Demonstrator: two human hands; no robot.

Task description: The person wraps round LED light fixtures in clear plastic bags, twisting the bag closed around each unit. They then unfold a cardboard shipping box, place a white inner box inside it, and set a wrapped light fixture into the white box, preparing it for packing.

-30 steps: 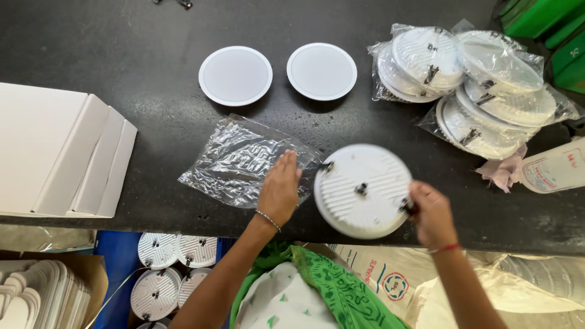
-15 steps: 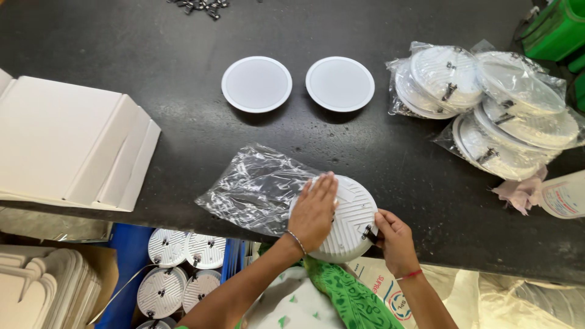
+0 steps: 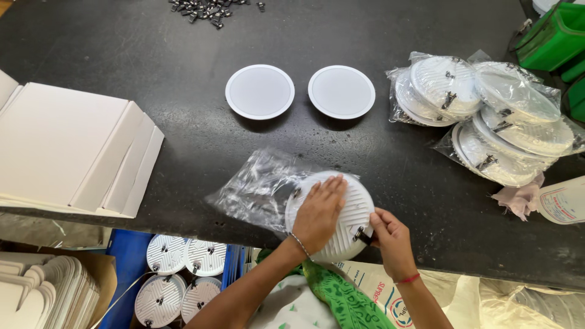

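Since half a second ago both hands have pushed the round white ribbed lamp (image 3: pixel 332 214) a little deeper into the clear plastic bag (image 3: pixel 259 186), at the near edge of the black counter (image 3: pixel 152 67). I see the left hand (image 3: pixel 318 213) lying flat on the lamp's ribbed back, fingers together and spread over it, pressing rather than gripping. My right hand (image 3: pixel 390 234) pinches the metal spring clip (image 3: pixel 361 234) on the lamp's right rim, thumb and forefinger clamped on it. I judge the bagging step half done: the lamp's left part is inside the bag mouth. Next, I reckon, the clip must fold in so the rim clears the film. Farther back lie two white discs (image 3: pixel 260 91), face up, mid-counter; bagged lamps (image 3: pixel 487 116) pile toward the right edge, flat white cartons (image 3: pixel 67 146) at the left.
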